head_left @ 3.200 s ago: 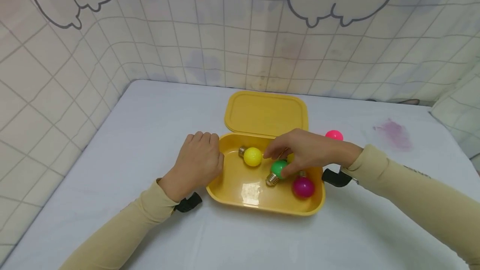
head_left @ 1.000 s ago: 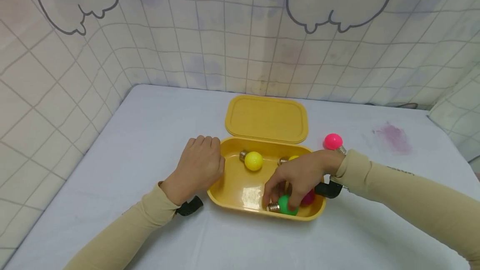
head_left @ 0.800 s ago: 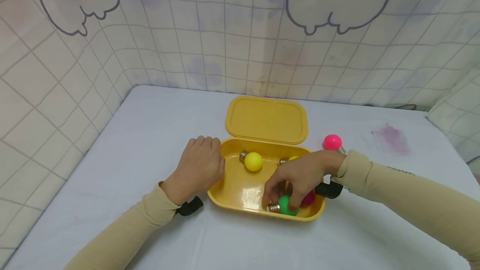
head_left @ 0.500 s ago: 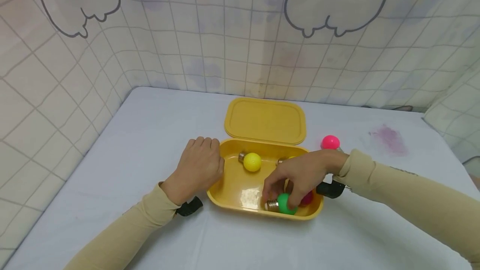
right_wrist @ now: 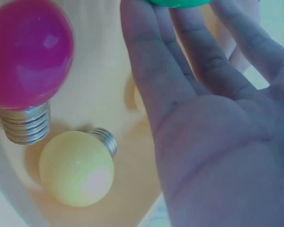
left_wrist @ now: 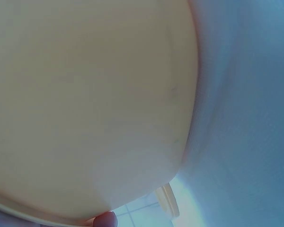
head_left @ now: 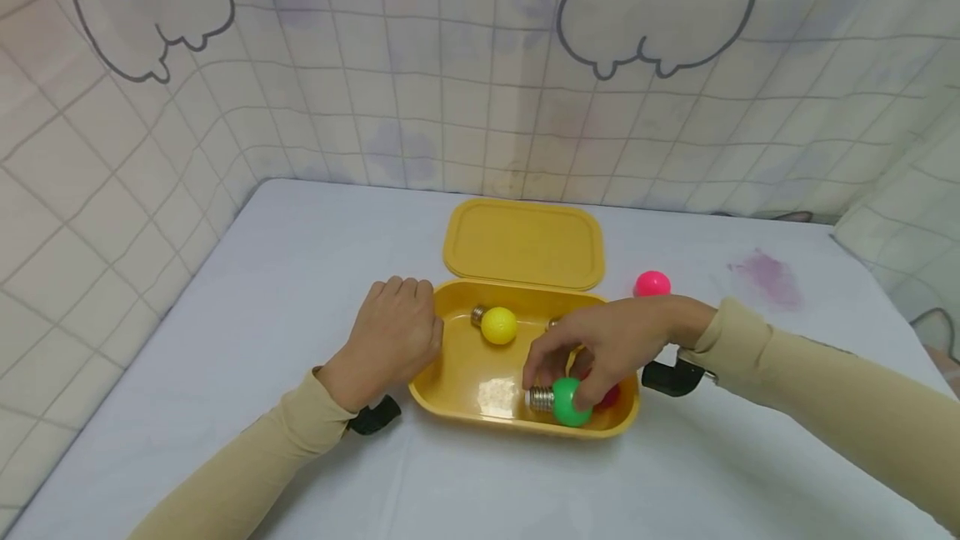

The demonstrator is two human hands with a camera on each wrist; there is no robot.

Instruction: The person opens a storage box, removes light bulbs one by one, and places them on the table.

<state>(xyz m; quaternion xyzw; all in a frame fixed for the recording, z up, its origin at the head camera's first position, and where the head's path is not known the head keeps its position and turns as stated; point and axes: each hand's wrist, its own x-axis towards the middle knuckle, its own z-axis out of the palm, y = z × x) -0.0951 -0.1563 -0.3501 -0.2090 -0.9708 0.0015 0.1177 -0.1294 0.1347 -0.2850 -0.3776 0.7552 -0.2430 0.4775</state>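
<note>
In the head view a yellow plastic box (head_left: 480, 357) stands on the white-covered table. My left hand (head_left: 396, 327) grips its left rim with curled fingers; in the left wrist view a fingertip (left_wrist: 105, 219) shows at the rim. Over the front right part of the box, my right hand (head_left: 611, 340) pinches a green light bulb (head_left: 572, 405), its screw base pointing left. Only a sliver of this bulb enters the right wrist view. A yellow bulb (head_left: 499, 326) lies inside at the back left. A magenta bulb (right_wrist: 31, 52) and another yellow bulb (right_wrist: 76, 169) lie beside my right hand.
The flat yellow lid (head_left: 523, 244) lies directly behind the box. A pink bulb (head_left: 652, 283) rests on the table behind my right wrist, its base hidden. A grid-patterned cloth (head_left: 480, 107) hangs at the back and sides of the table.
My right hand has brought the green bulb from the middle of the box toward its front wall, then raised it slightly. The left hand stays on the rim. The head view has shifted a little.
</note>
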